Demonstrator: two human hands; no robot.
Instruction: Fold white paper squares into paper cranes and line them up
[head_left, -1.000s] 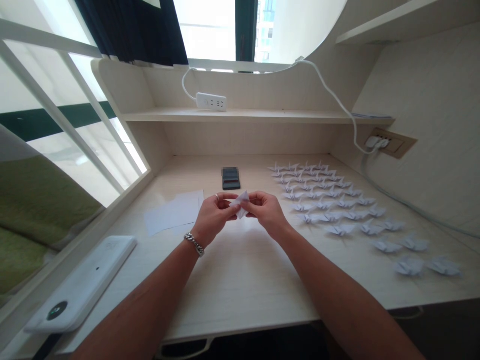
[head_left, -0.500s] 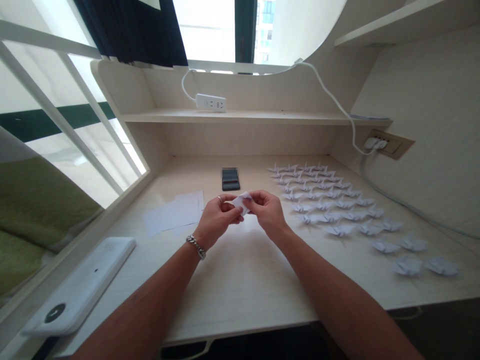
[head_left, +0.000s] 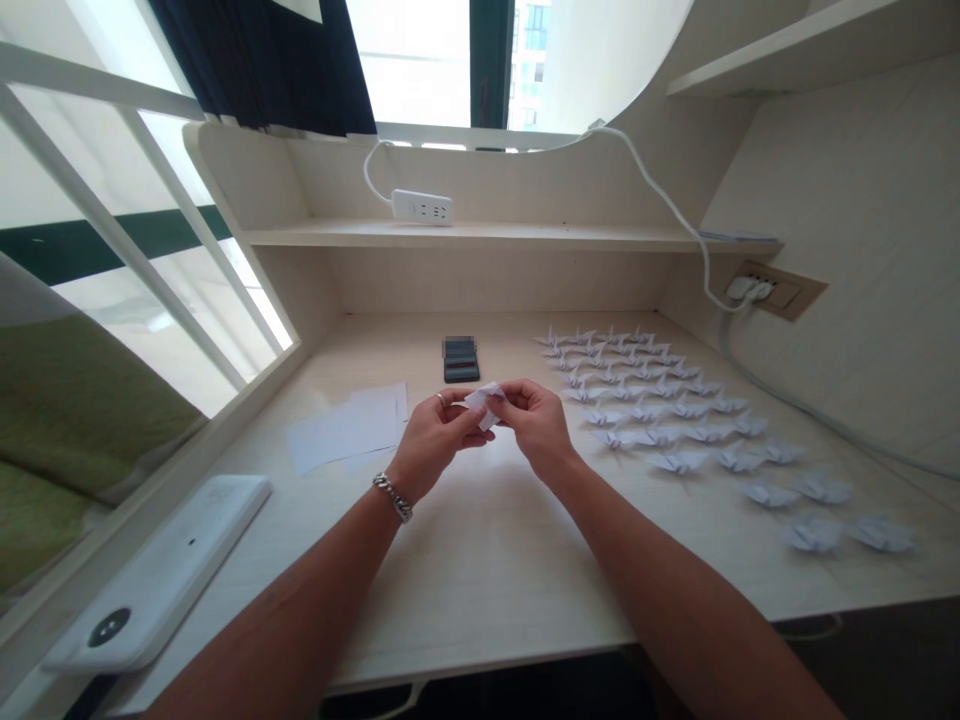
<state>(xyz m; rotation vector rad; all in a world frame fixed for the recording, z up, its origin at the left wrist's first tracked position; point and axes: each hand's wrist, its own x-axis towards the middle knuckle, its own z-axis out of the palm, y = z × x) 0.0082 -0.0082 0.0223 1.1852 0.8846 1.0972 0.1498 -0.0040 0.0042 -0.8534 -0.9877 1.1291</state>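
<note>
A small folded piece of white paper [head_left: 489, 408] is held up between both hands over the middle of the desk. My left hand [head_left: 441, 425], with a ring and a chain bracelet, pinches its left side. On the right side, the thumb and fingers of my right hand [head_left: 534, 415] grip it. The fingers cover part of the paper, so its exact folds cannot be made out. To the right stand several rows of white folded paper cranes [head_left: 660, 388]. Flat sheets of white paper [head_left: 345, 430] lie left of my left hand.
A dark phone-like device [head_left: 460, 360] lies behind my hands. A long white device [head_left: 165, 570] rests along the desk's left edge. On the shelf [head_left: 510, 235] sits a white power strip [head_left: 421, 207]. A white cable [head_left: 660, 190] runs to the wall socket [head_left: 780, 290].
The fingers of my left hand have shifted slightly on the folded paper, and the paper's angle differs a little. Both arms stay in nearly the same place.
</note>
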